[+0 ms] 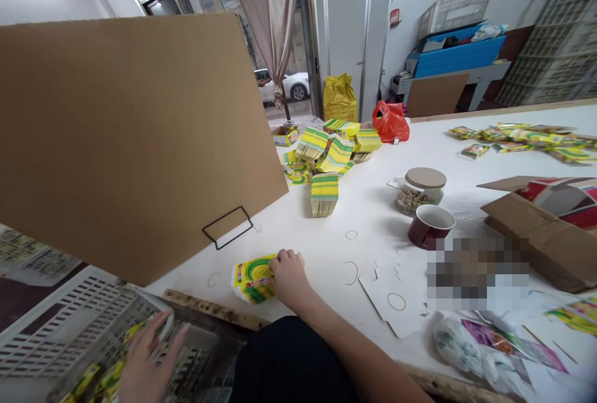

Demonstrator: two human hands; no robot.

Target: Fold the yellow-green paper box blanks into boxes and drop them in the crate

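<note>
My right hand (pixel 290 275) rests on the white table with its fingers curled over the right end of a yellow and green printed carton (pixel 254 275). The carton lies flat near the front edge, and its right end is hidden under my fingers. At lower left, my left hand (pixel 147 359) hovers above a white plastic crate (pixel 60 322), fingers spread, holding nothing. Yellow packets (pixel 109 378) lie inside that crate, partly covered by my left hand. Beyond the carton sits a bundle of flattened yellow-green cartons (pixel 324 194), with several more bundles (pixel 336 153) piled behind it.
A large cardboard sheet (pixel 140 142) stands upright at left, a thin black frame (pixel 227 227) by its lower edge. To the right are a lidded jar (pixel 422 194), a maroon mug (pixel 429 229), an open cardboard box (pixel 527 222) and plastic bags (pixel 466 344). Rubber bands (pixel 396 301) lie scattered.
</note>
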